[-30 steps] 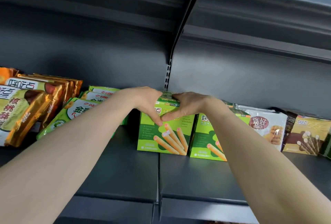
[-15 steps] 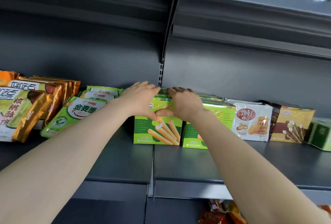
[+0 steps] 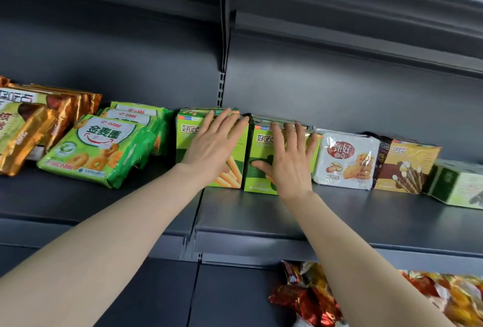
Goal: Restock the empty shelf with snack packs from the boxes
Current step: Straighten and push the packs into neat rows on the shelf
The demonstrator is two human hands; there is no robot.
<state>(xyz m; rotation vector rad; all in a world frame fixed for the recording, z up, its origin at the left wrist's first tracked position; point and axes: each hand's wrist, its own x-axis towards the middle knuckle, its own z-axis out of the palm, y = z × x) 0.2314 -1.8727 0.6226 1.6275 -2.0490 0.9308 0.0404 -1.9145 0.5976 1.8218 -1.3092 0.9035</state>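
Note:
Two green snack boxes with biscuit sticks on the front stand side by side on the grey shelf (image 3: 261,217). My left hand (image 3: 213,145) lies flat with straight fingers against the front of the left green box (image 3: 187,141). My right hand (image 3: 288,158) is spread flat on the front of the right green box (image 3: 258,177). More boxes of the same kind stand behind both. Neither hand holds anything.
Green ring-biscuit bags (image 3: 99,149) and gold-wrapped packs (image 3: 34,128) lie to the left. A white cookie pack (image 3: 345,159), a brown-and-yellow box (image 3: 407,166) and a pale green box (image 3: 457,183) stand to the right. Shiny red-orange packs (image 3: 311,298) fill the shelf below.
Both hands have opened out from the top of the left box and moved apart, the right one over to the right box. The camera has drawn back and tilted down.

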